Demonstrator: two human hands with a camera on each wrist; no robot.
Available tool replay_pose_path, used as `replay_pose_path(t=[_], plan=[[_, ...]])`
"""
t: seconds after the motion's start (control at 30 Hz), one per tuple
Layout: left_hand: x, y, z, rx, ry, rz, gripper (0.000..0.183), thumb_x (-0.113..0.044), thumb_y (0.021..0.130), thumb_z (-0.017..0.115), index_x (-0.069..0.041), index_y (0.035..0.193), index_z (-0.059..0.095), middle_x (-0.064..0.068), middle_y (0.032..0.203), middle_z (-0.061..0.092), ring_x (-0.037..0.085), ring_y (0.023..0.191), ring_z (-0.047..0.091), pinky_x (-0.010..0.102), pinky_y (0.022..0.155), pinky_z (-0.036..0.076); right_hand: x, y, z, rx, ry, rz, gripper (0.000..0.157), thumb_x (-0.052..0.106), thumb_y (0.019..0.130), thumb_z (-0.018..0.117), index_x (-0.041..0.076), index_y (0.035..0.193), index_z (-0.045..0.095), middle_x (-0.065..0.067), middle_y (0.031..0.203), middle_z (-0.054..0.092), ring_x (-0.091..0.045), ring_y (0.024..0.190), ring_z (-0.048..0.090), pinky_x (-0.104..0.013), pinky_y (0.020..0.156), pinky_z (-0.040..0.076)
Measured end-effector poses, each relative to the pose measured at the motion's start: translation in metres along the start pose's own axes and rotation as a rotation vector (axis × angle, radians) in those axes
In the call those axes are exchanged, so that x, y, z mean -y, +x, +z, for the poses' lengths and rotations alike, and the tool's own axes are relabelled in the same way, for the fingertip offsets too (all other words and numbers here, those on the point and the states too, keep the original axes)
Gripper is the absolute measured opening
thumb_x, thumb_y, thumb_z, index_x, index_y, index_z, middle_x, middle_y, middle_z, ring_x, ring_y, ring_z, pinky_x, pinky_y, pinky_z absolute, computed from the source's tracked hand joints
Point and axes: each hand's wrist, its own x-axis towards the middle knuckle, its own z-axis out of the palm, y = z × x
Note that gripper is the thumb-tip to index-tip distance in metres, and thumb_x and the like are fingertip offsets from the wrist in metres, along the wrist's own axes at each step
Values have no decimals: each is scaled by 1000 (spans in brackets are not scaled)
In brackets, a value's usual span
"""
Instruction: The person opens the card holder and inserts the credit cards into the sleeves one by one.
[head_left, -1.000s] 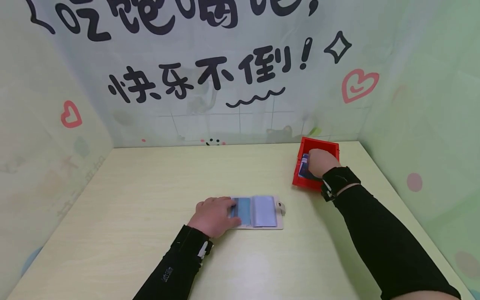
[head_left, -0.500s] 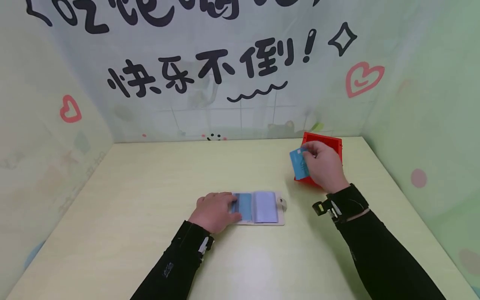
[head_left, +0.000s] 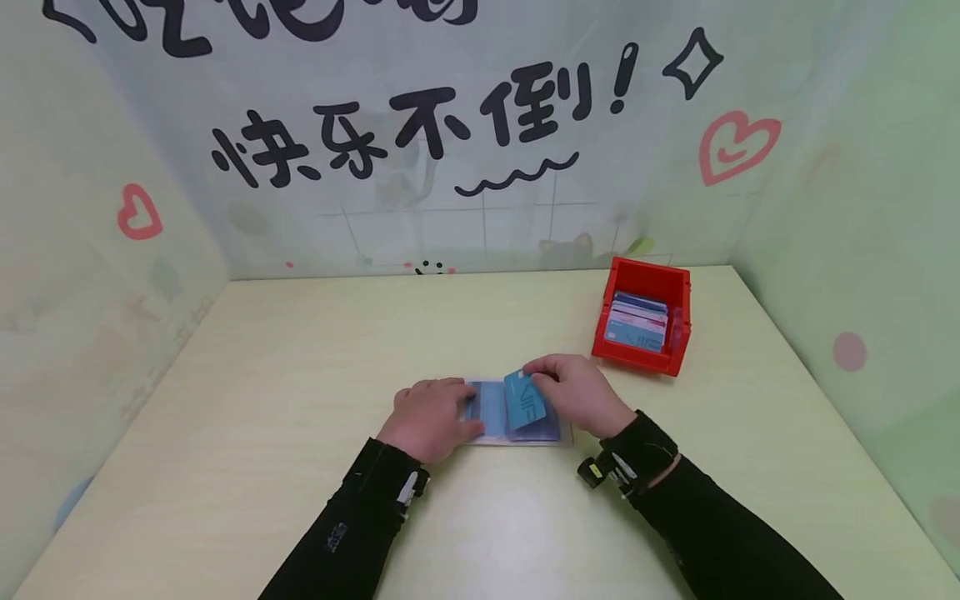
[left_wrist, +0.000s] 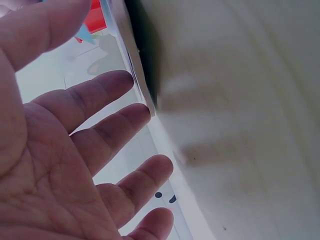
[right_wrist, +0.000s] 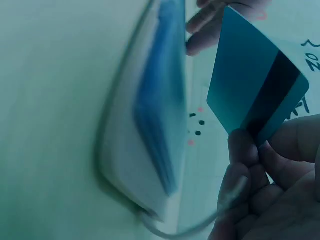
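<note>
An open card holder (head_left: 493, 410) with clear sleeves lies on the table, a blue card showing in its left side. My left hand (head_left: 431, 421) rests on its left end; in the left wrist view the fingers (left_wrist: 107, 92) are spread and fairly straight, tips at the holder's edge. Between thumb and fingers, my right hand (head_left: 581, 393) pinches a blue bank card (head_left: 524, 400) over the holder's right side. The right wrist view shows the dark stripe on the back of this bank card (right_wrist: 257, 75), tilted up beside the holder (right_wrist: 127, 175), whose closing strap curves toward the hand.
A red box (head_left: 643, 363) with several cards (head_left: 636, 323) in it stands at the back right of the table (head_left: 337, 350). Printed cloth walls (head_left: 360, 225) rise behind the table and along both sides.
My right hand has lifted the blue bank card out of the red box and carried it left and nearer, over the card holder. The left hand stays on the holder.
</note>
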Motion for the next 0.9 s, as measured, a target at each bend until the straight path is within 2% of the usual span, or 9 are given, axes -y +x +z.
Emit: replay_pose_path(t=[0.17, 0.43, 0.63, 0.8, 0.9], plan=[[1, 0, -1, 9, 13, 2, 59, -47, 96, 74, -19, 146, 64, 6, 153, 60, 39, 141, 53, 62, 112, 40, 2, -1, 8, 33, -39, -1, 30, 16, 108, 57, 11, 133, 72, -7, 136, 70, -25, 121, 63, -46, 108, 54], [1, -1, -2, 11, 6, 8, 59, -47, 96, 74, -18, 146, 64, 6, 151, 61, 38, 139, 54, 61, 110, 41, 3, 0, 11, 65, -160, 14, 32, 21, 108, 59, 14, 137, 70, -6, 140, 68, -26, 120, 60, -49, 109, 53], [0, -1, -2, 10, 3, 10, 59, -47, 96, 74, -18, 146, 64, 6, 152, 61, 38, 141, 53, 61, 111, 40, 3, 2, 13, 81, -219, 12, 37, 21, 107, 61, 16, 143, 67, -7, 146, 64, -28, 126, 58, -57, 114, 44], [0, -1, -2, 10, 7, 10, 59, -47, 96, 75, -17, 145, 65, 7, 151, 61, 39, 141, 53, 62, 111, 40, 3, 3, 16, 86, -319, -54, 43, 21, 105, 65, 15, 148, 63, -9, 148, 64, -31, 132, 58, -57, 107, 39], [0, -1, -3, 11, 8, 11, 59, -48, 96, 75, -17, 145, 65, 7, 152, 61, 39, 141, 53, 62, 111, 40, 5, 0, 16, 96, -405, -95, 48, 22, 104, 67, 14, 151, 60, -11, 147, 63, -34, 133, 58, -54, 101, 41]])
